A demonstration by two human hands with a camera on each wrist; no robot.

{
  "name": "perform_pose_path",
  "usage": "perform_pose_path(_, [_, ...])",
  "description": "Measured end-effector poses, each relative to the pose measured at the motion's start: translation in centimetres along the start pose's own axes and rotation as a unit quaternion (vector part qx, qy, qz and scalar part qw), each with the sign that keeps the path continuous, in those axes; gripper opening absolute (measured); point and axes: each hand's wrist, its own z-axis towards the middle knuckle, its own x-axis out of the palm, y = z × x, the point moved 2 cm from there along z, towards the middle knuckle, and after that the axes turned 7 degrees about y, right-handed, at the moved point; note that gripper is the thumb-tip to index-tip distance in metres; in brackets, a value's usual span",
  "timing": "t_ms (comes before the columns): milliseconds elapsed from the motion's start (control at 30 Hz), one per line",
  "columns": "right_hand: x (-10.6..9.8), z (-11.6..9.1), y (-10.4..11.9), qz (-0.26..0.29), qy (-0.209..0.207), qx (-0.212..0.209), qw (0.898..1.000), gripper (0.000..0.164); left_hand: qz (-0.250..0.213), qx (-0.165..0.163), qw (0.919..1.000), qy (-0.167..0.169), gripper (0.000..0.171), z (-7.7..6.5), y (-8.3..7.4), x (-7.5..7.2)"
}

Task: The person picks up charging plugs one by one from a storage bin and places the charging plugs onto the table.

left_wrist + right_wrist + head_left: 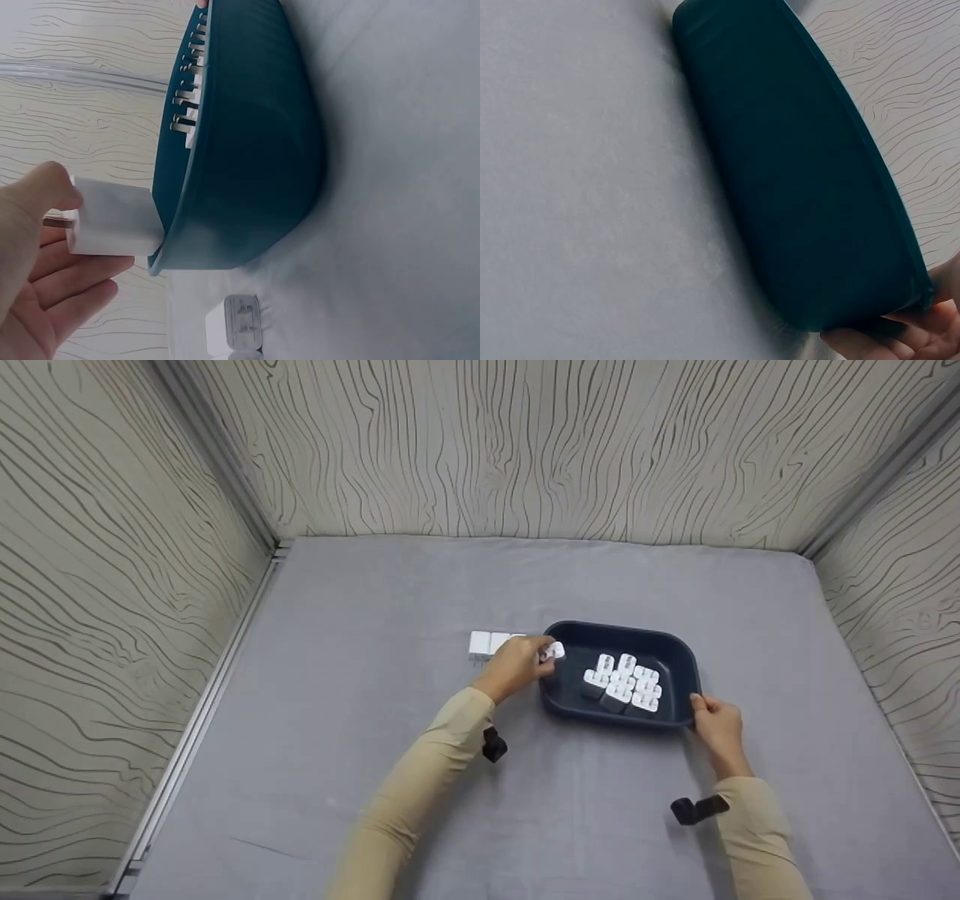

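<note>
A white plug-in charger with metal prongs is pinched between the thumb and fingers of my left hand, at the left rim of a dark blue basin. In the left wrist view the charger's far end meets or overlaps the basin's rim; I cannot tell if it touches. My right hand grips the basin's right front corner, thumb on the rim and fingers below, as the right wrist view shows. Several white chargers lie grouped inside the basin, prongs up.
Left of the basin, a short row of white chargers lies on the grey cloth-covered table, partly hidden behind my left hand. Wood-patterned panels enclose the table at the back and sides.
</note>
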Motion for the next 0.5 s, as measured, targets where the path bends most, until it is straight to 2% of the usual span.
perform_pose_path(233, [0.2, -0.1, 0.1, -0.007, 0.025, 0.016, 1.0, 0.04, -0.021, 0.005, 0.9996, -0.019, 0.026, -0.2, 0.7, -0.8])
perform_pose_path(500, [-0.1, -0.1, 0.0, -0.005, 0.006, 0.002, 1.0, 0.035, -0.027, 0.005, 0.9987, -0.043, 0.023, -0.4, 1.8, -1.3])
